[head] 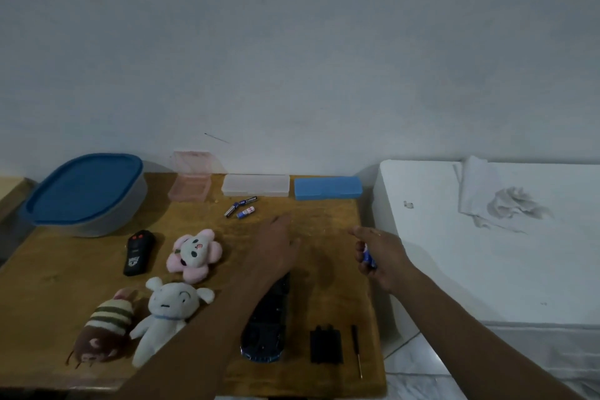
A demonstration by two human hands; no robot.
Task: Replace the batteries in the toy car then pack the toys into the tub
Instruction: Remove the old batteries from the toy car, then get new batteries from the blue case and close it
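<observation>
Wooden table [65, 266]: toy car [264, 331] lengthwise near-to-far; left fingers [281, 221] spread, empty; right fingers [363, 232] curled round battery [369, 257].

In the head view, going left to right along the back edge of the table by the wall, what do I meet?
First the blue-lidded tub, then the open pink case, the clear case, the blue case.

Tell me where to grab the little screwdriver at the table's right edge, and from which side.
Pinch the screwdriver by its black handle, the thicker far end, from above: it lies flat and its shaft is thin. Come in from the right, as the black cover lies close on its left.
</observation>
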